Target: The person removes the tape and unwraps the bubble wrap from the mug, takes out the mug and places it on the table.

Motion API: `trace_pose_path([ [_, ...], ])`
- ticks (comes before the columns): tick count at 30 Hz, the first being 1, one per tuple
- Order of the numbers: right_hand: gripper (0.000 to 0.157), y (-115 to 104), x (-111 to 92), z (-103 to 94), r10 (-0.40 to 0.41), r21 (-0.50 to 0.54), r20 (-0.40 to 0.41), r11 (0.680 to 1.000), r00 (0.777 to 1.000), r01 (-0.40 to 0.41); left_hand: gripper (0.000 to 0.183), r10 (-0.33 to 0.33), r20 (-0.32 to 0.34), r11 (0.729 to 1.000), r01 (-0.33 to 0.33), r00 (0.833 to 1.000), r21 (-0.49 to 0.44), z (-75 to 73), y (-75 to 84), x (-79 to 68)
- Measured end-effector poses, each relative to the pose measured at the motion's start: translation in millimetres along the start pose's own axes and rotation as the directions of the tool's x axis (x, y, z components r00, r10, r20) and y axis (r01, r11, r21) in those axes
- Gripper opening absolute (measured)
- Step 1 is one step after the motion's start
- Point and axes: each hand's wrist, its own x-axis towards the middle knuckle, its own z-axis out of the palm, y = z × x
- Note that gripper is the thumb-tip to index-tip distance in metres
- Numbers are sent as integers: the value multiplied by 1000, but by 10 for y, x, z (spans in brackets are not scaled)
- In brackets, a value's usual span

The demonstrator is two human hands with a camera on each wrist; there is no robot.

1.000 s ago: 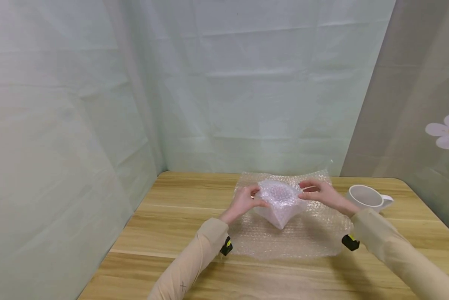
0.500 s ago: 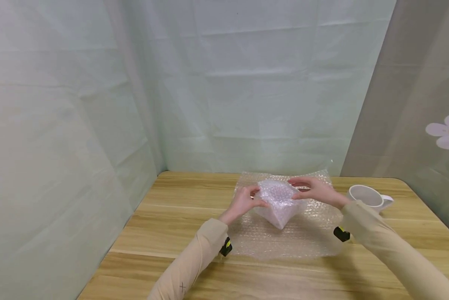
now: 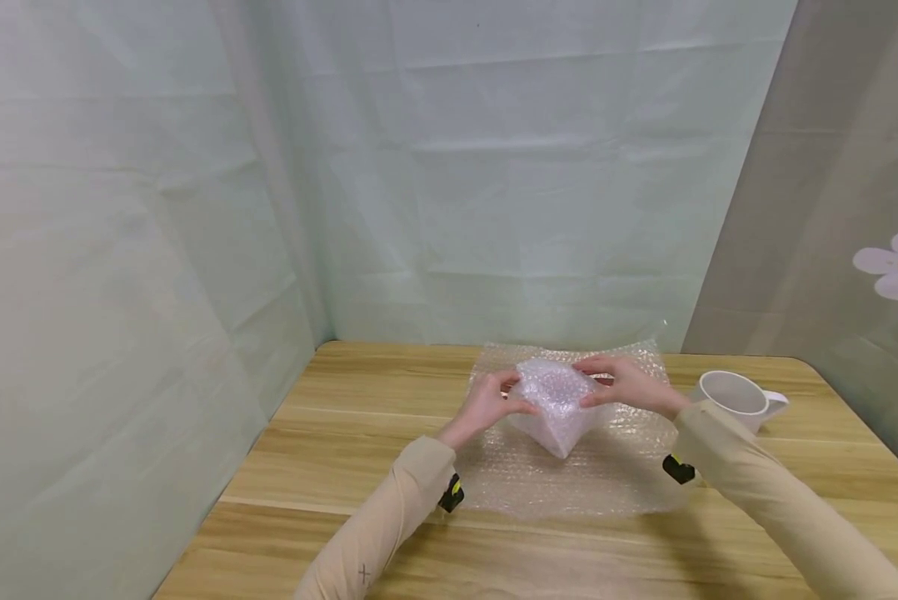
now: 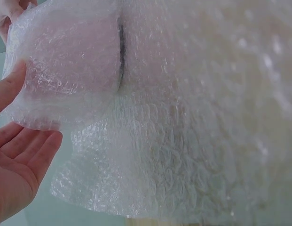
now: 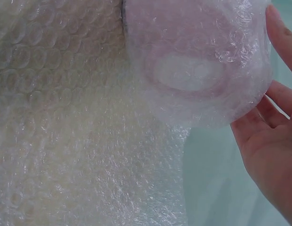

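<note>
A pinkish object in bubble wrap, the wrapped bundle [image 3: 557, 408], sits mid-table on a spread sheet of bubble wrap [image 3: 569, 487]. My left hand [image 3: 488, 404] holds its left side, the thumb toward me and the fingers at the far side. In the left wrist view, that left hand [image 4: 19, 174] has its thumb on the wrap and fingertips at the bundle's edge. On the opposite side, my right hand [image 3: 629, 388] grips the bundle between thumb and fingers. A pale oval shows through the wrapped pink object [image 5: 183, 28] in the right wrist view. Its exact kind is hidden.
A white mug [image 3: 730, 392] with its handle to the right stands beside my right forearm, off the sheet's right edge. The wooden table [image 3: 359, 450] ends at a hanging pale green cloth [image 3: 494, 208]. A brown cloth [image 3: 786, 208] hangs at the right.
My right hand has moved left, from near the bundle's right side onto it, and its fingers now touch the wrap. The left hand and the bundle have stayed in place.
</note>
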Motion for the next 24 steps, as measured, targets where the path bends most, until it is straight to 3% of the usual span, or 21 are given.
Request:
trace_pose_path([
  [7, 66, -25, -9, 9, 3, -19, -22, 1000, 1000, -4, 51, -51, 7, 995, 51, 999, -90, -74, 6, -7],
  [16, 67, -28, -12, -11, 22, 9, -23, 1000, 999, -22, 56, -27, -72, 987, 16, 997, -161, -171, 79, -45],
  [24, 68, -23, -26, 16, 36, 33, -5, 999, 999, -36, 36, -10, -99, 990, -4, 995, -139, -202, 79, -162],
])
